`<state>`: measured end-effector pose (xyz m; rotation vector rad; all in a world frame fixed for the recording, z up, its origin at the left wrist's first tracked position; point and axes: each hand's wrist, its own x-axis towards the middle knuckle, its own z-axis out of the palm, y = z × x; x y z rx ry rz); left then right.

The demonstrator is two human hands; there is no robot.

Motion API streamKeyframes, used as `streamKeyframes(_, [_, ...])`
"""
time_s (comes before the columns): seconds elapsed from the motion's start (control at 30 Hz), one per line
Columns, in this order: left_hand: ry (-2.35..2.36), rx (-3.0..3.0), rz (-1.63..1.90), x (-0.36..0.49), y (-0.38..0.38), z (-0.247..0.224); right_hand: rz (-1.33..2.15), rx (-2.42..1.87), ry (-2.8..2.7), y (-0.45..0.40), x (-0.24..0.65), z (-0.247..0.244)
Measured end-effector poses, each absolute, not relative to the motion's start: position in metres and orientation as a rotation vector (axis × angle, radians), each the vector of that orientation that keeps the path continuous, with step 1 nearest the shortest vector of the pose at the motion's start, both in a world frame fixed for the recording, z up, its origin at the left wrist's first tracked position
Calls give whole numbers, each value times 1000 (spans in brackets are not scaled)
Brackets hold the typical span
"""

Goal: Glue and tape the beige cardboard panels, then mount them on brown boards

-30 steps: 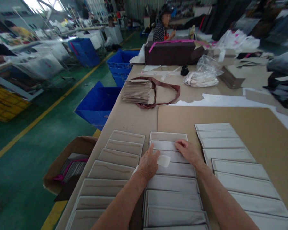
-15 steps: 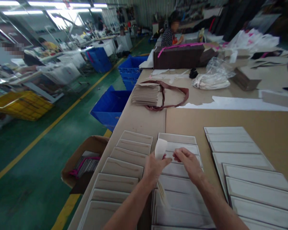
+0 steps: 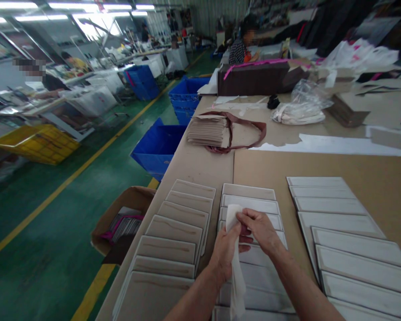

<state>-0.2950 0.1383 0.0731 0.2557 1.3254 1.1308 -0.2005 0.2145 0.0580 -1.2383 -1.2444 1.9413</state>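
Holding a white strip (image 3: 238,290) above the middle row of panels (image 3: 267,285). Clamping it between thumb and fingers of the left hand (image 3: 224,249), and pinching its upper part with the fingers of the right hand (image 3: 261,228). Noting further panel rows lying left (image 3: 173,227) and right (image 3: 354,238) of the middle row, and a tan stack (image 3: 207,131) with a brown strap (image 3: 259,133) resting on the tabletop (image 3: 205,167) beyond its far end.
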Motion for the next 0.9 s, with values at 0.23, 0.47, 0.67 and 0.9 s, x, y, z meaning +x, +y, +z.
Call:
streamKeyframes(0.23, [1449, 231, 1185, -299, 138, 65, 1872, -1208, -1171, 209, -196, 61])
streamKeyframes(0.47, [1517, 139, 1225, -291, 135, 76, 1794, -1213, -1132, 204, -200, 60])
streamKeyframes(0.67, [1366, 97, 1194, -295, 128, 79, 1761, -1225, -1203, 204, -195, 60])
streamKeyframes(0.9, [1317, 79, 1232, -299, 126, 76, 1648, -1282, -1383, 198, -190, 56])
